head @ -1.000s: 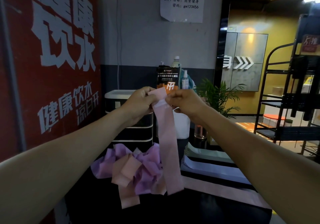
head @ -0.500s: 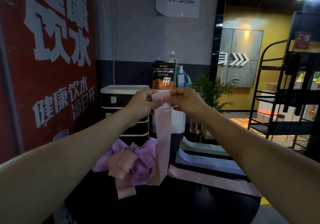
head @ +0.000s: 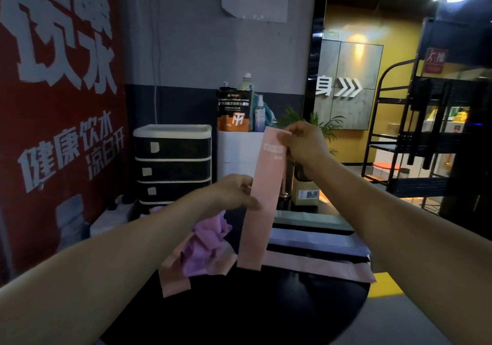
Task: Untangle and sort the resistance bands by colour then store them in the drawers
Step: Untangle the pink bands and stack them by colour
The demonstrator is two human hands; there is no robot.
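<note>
Round black desk (head: 266, 318) fills the lower view w/ the work on it. Drawers (head: 172, 163), a black stack w/ white trim, stand at the desk's far left edge against the wall, all fronts pushed in; that's where sorted bands end up, so I judge storage hasn't started for this one.

Along the desk's right half lie flat bands, one per colour: green (head: 314, 219) farthest, then lavender (head: 316, 242), then pink (head: 319, 266) nearest me. Laid side by side like that they read as sorted rows.

Left of them sits the pile (head: 205, 246), purple and pink bands still knotted together, half hidden behind my left arm.

I hold one pink band (head: 262, 200) up over the desk so it hangs straight, free of the pile, its lower end just above the pink row. Right hand (head: 303, 144) pinches the top end, fingers curled on it. Left hand (head: 234, 192) pinches the band's left edge lower down, probably to smooth it and check for twists before it joins the pink row.
</note>
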